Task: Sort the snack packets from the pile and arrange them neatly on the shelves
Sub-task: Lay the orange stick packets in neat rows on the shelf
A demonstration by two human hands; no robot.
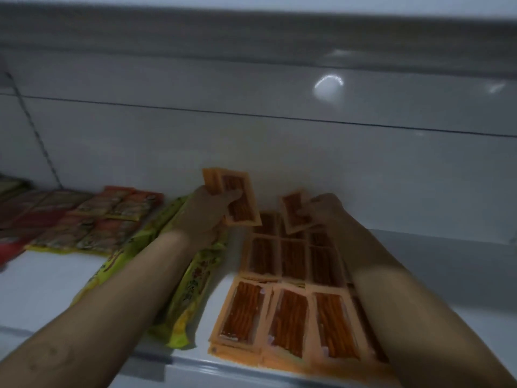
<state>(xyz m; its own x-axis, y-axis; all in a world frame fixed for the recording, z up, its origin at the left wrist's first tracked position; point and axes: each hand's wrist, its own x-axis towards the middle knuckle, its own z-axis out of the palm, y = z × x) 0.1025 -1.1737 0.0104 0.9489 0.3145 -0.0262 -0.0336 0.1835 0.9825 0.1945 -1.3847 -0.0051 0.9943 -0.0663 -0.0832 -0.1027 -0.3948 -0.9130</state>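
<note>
We see left hand [205,212], grip curled round orange packet stack [237,200]; right hand [328,211], grip pinching single orange packet [292,212] above orange rows [293,261] on shelf [42,289]; yellow packets [193,278] alongside.

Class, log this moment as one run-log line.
left hand: holds orange stack | right hand: holds packet | shelf: orange rows
</note>
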